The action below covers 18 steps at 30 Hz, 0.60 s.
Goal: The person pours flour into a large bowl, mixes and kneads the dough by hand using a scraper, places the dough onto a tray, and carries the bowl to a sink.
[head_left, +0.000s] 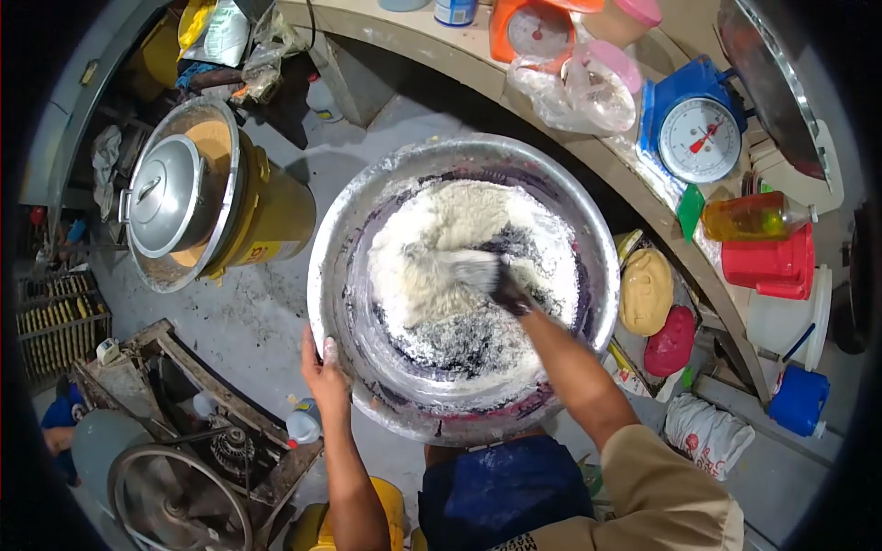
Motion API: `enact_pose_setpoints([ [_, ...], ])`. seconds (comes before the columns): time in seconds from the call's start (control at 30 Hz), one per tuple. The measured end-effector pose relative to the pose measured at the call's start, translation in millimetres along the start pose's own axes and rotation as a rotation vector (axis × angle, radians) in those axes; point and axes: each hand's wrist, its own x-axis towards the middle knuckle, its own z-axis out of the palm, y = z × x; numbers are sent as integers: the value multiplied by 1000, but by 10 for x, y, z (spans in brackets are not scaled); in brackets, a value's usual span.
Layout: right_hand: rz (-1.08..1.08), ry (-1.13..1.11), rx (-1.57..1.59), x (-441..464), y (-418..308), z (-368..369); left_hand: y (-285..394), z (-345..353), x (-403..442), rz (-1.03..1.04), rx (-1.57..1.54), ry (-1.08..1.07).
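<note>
A large round metal basin [331,303] takes up the middle of the head view. Inside it lies white flour-like powder [404,230], with dark purple stuff showing through and smeared on the inner wall. My left hand [325,369] grips the basin's near left rim, its thumb over the edge. Deep in the powder is my right hand [501,283], smeared by motion. It is coated dark purple at the wrist and whitish toward the fingers. Its fingers cannot be made out, nor whether they hold anything.
A blue dial scale [698,138] and an orange scale [533,32] stand on the curved counter, near an oil bottle [755,217]. A yellow bucket [276,216] topped by a metal basin and lid stands left. Lower left is a machine with a wheel [179,500].
</note>
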Motion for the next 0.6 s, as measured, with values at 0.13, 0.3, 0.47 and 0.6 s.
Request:
enact_pose_setpoints([
  [0.13,171,22,-241,-39,651,-760,227,82,36,-6,-63,-16],
  [0.3,226,128,-387,1200,363,-506,186,102,180,21,11,-15],
  [0.47,-103,-5,-277,1576,-940,367,131,111,172,61,109,14],
  [0.6,-456,-138,-250,730,-1356,577,96,134,193,95,110,32],
])
